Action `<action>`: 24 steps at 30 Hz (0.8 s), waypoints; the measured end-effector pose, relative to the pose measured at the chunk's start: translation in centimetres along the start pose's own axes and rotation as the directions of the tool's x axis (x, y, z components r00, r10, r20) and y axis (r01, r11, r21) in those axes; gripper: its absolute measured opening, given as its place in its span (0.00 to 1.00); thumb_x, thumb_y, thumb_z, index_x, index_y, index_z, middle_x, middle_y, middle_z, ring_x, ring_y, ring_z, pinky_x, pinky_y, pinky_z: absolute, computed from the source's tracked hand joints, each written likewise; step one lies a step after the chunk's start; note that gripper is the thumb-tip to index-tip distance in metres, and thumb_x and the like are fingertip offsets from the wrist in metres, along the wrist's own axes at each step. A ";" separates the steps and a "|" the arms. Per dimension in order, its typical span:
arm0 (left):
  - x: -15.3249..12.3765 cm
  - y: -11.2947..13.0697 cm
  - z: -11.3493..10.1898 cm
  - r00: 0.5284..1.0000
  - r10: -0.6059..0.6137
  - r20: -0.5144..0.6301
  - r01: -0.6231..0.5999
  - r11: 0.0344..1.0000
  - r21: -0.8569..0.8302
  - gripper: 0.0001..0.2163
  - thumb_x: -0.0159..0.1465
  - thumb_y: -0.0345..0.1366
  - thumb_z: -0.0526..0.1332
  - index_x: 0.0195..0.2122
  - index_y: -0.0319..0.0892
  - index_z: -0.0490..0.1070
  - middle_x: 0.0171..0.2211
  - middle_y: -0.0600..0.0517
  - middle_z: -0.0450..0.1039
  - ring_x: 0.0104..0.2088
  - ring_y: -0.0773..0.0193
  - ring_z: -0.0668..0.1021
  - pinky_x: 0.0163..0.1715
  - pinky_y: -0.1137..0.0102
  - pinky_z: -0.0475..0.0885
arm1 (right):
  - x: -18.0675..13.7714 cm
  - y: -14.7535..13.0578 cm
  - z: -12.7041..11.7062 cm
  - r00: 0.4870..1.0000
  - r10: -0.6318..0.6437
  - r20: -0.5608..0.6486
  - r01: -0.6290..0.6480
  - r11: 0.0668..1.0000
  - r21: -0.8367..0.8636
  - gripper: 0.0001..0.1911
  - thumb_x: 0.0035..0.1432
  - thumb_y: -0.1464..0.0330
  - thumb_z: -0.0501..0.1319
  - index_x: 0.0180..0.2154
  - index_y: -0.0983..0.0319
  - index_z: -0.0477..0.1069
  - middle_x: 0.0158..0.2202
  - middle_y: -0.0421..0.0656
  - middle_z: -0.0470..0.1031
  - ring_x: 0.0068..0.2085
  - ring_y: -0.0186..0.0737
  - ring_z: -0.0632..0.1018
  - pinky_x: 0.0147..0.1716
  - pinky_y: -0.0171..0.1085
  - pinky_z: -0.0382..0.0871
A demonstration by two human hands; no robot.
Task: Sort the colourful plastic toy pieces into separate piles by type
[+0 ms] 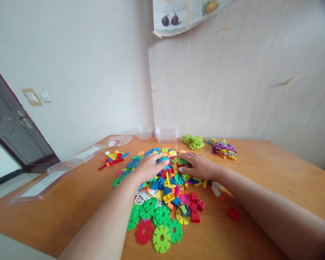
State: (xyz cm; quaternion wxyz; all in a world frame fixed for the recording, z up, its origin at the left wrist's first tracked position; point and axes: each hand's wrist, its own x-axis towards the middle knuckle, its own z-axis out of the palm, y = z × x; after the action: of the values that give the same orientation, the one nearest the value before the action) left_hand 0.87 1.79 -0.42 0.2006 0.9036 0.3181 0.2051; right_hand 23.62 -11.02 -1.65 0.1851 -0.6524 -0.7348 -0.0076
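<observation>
A heap of mixed plastic toy pieces spreads over the middle of the wooden table. It holds notched discs, such as a lime disc and a red disc at the near edge, and small building bricks in blue, yellow and red. My left hand rests on the heap's far left side, fingers stretched and thumb pointing right. On the far right side lies my right hand, palm down, its fingers apart over the pieces. Neither hand visibly grasps a piece; the pieces beneath the palms are hidden.
Small bricks form a pile at the left. Green interlocking pieces and purple ones sit at the back right. Clear plastic containers stand by the wall; transparent lids lie along the left edge. A red brick lies near my right forearm.
</observation>
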 end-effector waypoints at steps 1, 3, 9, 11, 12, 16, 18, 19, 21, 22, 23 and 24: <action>0.0 0.0 0.2 0.999 0.026 0.023 -0.026 0.999 0.026 0.31 0.61 0.60 0.55 0.56 0.42 0.72 0.60 0.42 0.69 0.60 0.50 0.70 0.60 0.60 0.63 | 0.0 -0.1 0.0 1.000 0.001 0.017 0.000 1.000 -0.005 0.36 0.60 0.45 0.55 0.65 0.52 0.61 0.63 0.49 0.67 0.62 0.56 0.67 0.58 0.52 0.62; -0.1 0.1 0.4 0.997 0.068 0.040 -0.071 0.996 0.059 0.31 0.61 0.60 0.56 0.56 0.42 0.72 0.60 0.42 0.69 0.59 0.50 0.70 0.59 0.60 0.64 | 0.0 -0.2 -0.1 1.000 0.003 0.029 -0.003 1.000 -0.014 0.34 0.59 0.48 0.58 0.63 0.53 0.63 0.61 0.48 0.69 0.60 0.56 0.69 0.57 0.50 0.63; -0.2 0.3 0.6 0.978 0.207 0.024 -0.207 0.978 0.022 0.19 0.63 0.49 0.60 0.49 0.44 0.75 0.51 0.46 0.75 0.53 0.54 0.74 0.55 0.63 0.68 | 0.2 -0.6 -1.5 0.999 -0.022 0.048 0.022 1.000 0.016 0.22 0.56 0.62 0.62 0.54 0.55 0.73 0.53 0.46 0.76 0.51 0.48 0.76 0.50 0.41 0.67; -0.2 0.5 0.6 0.973 0.232 0.019 -0.232 0.973 -0.010 0.16 0.63 0.46 0.61 0.46 0.44 0.76 0.48 0.47 0.76 0.50 0.55 0.76 0.52 0.63 0.69 | 0.2 -0.6 -1.9 0.997 -0.022 0.075 0.020 0.999 0.036 0.19 0.54 0.65 0.63 0.49 0.56 0.75 0.49 0.45 0.78 0.48 0.47 0.77 0.48 0.39 0.67; -0.2 0.6 0.6 0.971 0.237 0.013 -0.237 0.971 -0.024 0.15 0.62 0.44 0.61 0.45 0.44 0.77 0.47 0.47 0.76 0.50 0.55 0.76 0.52 0.63 0.69 | 0.3 -0.6 -2.0 0.996 -0.022 0.086 0.018 0.999 0.041 0.17 0.54 0.65 0.63 0.47 0.55 0.76 0.47 0.44 0.79 0.47 0.46 0.77 0.47 0.39 0.67; -0.5 1.2 0.6 0.970 0.244 0.002 -0.243 0.967 -0.073 0.12 0.60 0.41 0.63 0.42 0.44 0.78 0.45 0.48 0.78 0.48 0.55 0.77 0.50 0.64 0.69 | 0.2 -0.8 -2.8 0.991 -0.034 0.128 0.027 0.998 0.053 0.13 0.53 0.68 0.63 0.42 0.55 0.77 0.42 0.42 0.80 0.42 0.43 0.76 0.42 0.37 0.66; -0.6 1.4 0.6 0.968 0.251 0.016 -0.249 0.964 -0.091 0.10 0.59 0.39 0.63 0.41 0.45 0.78 0.44 0.49 0.78 0.47 0.56 0.77 0.50 0.65 0.69 | 0.1 -0.8 -3.1 0.986 -0.043 0.162 0.033 0.997 0.068 0.11 0.54 0.67 0.63 0.41 0.56 0.77 0.39 0.42 0.80 0.39 0.41 0.76 0.39 0.36 0.65; -0.6 1.5 0.6 0.967 0.255 0.023 -0.252 0.963 -0.098 0.10 0.59 0.39 0.63 0.41 0.45 0.78 0.43 0.50 0.78 0.46 0.57 0.77 0.49 0.65 0.69 | 0.1 -0.7 -3.3 0.983 -0.043 0.178 0.030 0.997 0.076 0.10 0.54 0.66 0.63 0.39 0.56 0.78 0.37 0.42 0.79 0.37 0.40 0.76 0.37 0.35 0.64; -0.6 1.6 0.7 0.966 0.259 0.027 -0.255 0.961 -0.108 0.09 0.60 0.38 0.62 0.40 0.45 0.78 0.42 0.50 0.78 0.45 0.57 0.78 0.48 0.66 0.70 | 0.0 -0.6 -3.6 0.980 -0.030 0.199 0.012 0.996 0.091 0.07 0.54 0.66 0.62 0.36 0.57 0.78 0.33 0.41 0.78 0.34 0.39 0.75 0.34 0.35 0.63; -0.6 1.6 0.7 0.966 0.257 0.022 -0.253 0.961 -0.110 0.09 0.60 0.38 0.62 0.40 0.45 0.78 0.42 0.51 0.78 0.44 0.58 0.78 0.47 0.66 0.70 | 0.0 -0.4 -3.8 0.979 -0.019 0.202 -0.001 0.995 0.099 0.06 0.54 0.66 0.62 0.35 0.57 0.77 0.31 0.40 0.78 0.33 0.39 0.74 0.33 0.35 0.62; -0.6 1.6 0.7 0.967 0.253 0.015 -0.250 0.962 -0.108 0.09 0.60 0.37 0.62 0.39 0.45 0.78 0.41 0.51 0.78 0.43 0.58 0.78 0.46 0.66 0.70 | -0.1 -0.3 -3.9 0.980 -0.005 0.199 -0.016 0.994 0.105 0.06 0.53 0.66 0.63 0.34 0.58 0.77 0.30 0.40 0.77 0.32 0.39 0.74 0.32 0.35 0.61; -0.6 1.6 0.6 0.969 0.248 0.008 -0.246 0.964 -0.105 0.08 0.59 0.37 0.62 0.38 0.45 0.78 0.41 0.51 0.78 0.43 0.58 0.78 0.46 0.66 0.70 | -0.1 -0.2 -4.1 0.981 0.013 0.191 -0.035 0.993 0.111 0.05 0.53 0.66 0.63 0.32 0.58 0.76 0.29 0.39 0.76 0.32 0.39 0.73 0.31 0.35 0.61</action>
State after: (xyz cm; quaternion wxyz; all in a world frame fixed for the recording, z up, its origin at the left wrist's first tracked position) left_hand 1.59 0.13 -0.29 0.2232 0.9268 0.1897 0.2351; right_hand 24.56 -12.19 2.17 0.1509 -0.6473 -0.7406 0.0990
